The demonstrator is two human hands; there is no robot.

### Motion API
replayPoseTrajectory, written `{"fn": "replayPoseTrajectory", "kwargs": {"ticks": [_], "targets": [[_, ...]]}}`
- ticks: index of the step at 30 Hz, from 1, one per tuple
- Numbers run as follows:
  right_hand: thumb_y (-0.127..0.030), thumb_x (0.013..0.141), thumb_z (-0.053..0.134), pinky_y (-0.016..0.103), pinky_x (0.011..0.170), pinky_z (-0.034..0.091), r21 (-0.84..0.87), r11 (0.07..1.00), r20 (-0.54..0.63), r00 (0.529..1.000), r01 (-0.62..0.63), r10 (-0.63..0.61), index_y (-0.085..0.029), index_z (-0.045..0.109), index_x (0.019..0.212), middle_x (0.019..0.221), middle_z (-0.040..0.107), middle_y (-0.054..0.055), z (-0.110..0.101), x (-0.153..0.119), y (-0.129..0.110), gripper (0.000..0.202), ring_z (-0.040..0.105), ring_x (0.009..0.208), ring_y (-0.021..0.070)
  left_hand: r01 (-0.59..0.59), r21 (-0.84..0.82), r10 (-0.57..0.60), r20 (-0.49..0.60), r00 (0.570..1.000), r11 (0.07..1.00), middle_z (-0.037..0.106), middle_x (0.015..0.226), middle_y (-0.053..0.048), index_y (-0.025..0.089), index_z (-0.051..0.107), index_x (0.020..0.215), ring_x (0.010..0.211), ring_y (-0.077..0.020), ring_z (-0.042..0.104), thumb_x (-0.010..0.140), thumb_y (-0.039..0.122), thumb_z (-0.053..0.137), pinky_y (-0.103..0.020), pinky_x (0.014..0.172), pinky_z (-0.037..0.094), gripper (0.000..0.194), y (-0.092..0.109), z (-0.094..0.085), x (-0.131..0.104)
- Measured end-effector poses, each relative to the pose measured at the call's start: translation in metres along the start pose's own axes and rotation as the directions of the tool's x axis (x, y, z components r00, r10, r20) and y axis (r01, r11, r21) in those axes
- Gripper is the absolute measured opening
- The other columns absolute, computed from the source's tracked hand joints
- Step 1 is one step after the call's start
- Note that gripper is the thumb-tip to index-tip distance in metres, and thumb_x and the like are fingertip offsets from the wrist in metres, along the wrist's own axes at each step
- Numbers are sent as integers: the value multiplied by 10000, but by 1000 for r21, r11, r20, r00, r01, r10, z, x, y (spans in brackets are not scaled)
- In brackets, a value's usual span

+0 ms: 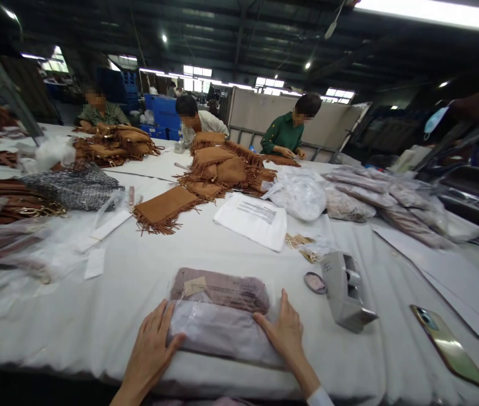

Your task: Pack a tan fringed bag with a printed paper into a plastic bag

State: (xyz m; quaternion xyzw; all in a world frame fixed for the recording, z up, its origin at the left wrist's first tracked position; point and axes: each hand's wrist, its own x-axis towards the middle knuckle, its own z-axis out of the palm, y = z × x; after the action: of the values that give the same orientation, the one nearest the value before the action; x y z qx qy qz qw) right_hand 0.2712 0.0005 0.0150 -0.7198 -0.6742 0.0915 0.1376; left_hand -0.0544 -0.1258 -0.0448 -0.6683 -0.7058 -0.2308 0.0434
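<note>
In front of me on the table lies a mauve fringed-looking item (226, 287) inside a clear plastic bag (222, 332). A small tan tag (195, 286) shows near its upper left. The bag's lower part looks folded over the item. My left hand (151, 341) rests along the bag's left edge, fingers stretched out and thumb on the near corner. On the right edge is my right hand (284, 332), its thumb on the plastic and its fingers spread along the side. Neither hand is closed around the package.
A grey tape dispenser (345, 293) stands to the right, with a phone (451, 344) beyond it. Further back are a stack of white bags (252, 220), brown fringed pieces (218, 166) and wrapped packages (370, 192). Across the table, a person in green (284, 132) works among several others.
</note>
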Motion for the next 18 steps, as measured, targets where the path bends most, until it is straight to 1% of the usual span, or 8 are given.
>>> {"fn": "replayPoseTrajectory", "kwargs": {"ticks": [2, 4, 7, 9, 10, 12, 16, 18], "targets": [[-614, 694, 605, 511, 959, 389, 8, 999, 35, 999, -34, 34, -103, 154, 1475, 1402, 441, 205, -7, 9, -2, 1037, 440, 1238, 394, 21, -40, -20, 10, 1000, 999, 409, 1451, -178, 169, 295, 1453, 1287, -320, 433, 875, 515, 496, -499, 1042, 382, 703, 0, 0, 0], [-594, 709, 589, 486, 949, 400, 24, 999, 54, 998, -32, 31, -81, 174, 1467, 1353, 483, 218, -15, 19, 0, 1005, 468, 1213, 388, 63, -103, -61, 19, 998, 993, 408, 1455, -165, 187, 323, 1440, 1295, -315, 428, 885, 502, 480, -506, 1048, 379, 658, 0, -1, 1], [-569, 770, 494, 415, 911, 437, 129, 991, 65, 998, -35, 26, -23, 222, 1438, 1220, 574, 224, -20, 25, 5, 904, 565, 1110, 332, 197, -243, -201, 11, 980, 950, 424, 1442, -157, 175, 315, 1434, 1314, -289, 415, 921, 464, 408, -487, 1061, 376, 596, 4, -3, 10], [-583, 780, 449, 391, 870, 462, 204, 976, 107, 992, -80, 59, -5, 295, 1400, 1107, 633, 204, -19, 25, 7, 861, 625, 999, 305, 308, -326, -320, 19, 947, 894, 441, 1422, -166, 153, 278, 1440, 1307, -279, 424, 925, 457, 394, -468, 1059, 381, 609, 8, -4, 21], [-599, 766, 456, 392, 859, 468, 228, 968, 132, 988, -109, 80, -11, 342, 1375, 1058, 656, 191, -18, 23, 7, 855, 639, 963, 305, 357, -348, -368, 35, 929, 867, 455, 1404, -172, 145, 257, 1446, 1290, -283, 441, 916, 464, 411, -465, 1050, 388, 637, 10, -5, 28], [-620, 712, 522, 405, 878, 465, 267, 953, 169, 981, -142, 98, -42, 443, 1313, 1033, 679, 187, -17, 20, 6, 837, 641, 981, 325, 419, -363, -420, 79, 904, 833, 483, 1357, -183, 130, 222, 1456, 1243, -300, 476, 874, 472, 484, -462, 1031, 397, 724, 15, -6, 44], [-575, 575, 702, 387, 928, 461, 417, 883, 236, 964, -216, 124, -115, 608, 1133, 1138, 671, 191, -21, 15, 1, 728, 602, 1097, 344, 479, -362, -446, 177, 877, 800, 544, 1204, -171, 93, 182, 1466, 1151, -305, 519, 749, 422, 632, -429, 1007, 402, 908, 18, -10, 71], [-556, 547, 744, 361, 884, 493, 526, 800, 307, 942, -288, 137, -132, 660, 1035, 1074, 705, 163, -24, 14, -2, 652, 620, 1069, 335, 573, -366, -511, 259, 820, 734, 577, 1130, -152, 83, 176, 1464, 1084, -303, 554, 688, 415, 681, -424, 981, 415, 984, 13, -13, 79]]}}
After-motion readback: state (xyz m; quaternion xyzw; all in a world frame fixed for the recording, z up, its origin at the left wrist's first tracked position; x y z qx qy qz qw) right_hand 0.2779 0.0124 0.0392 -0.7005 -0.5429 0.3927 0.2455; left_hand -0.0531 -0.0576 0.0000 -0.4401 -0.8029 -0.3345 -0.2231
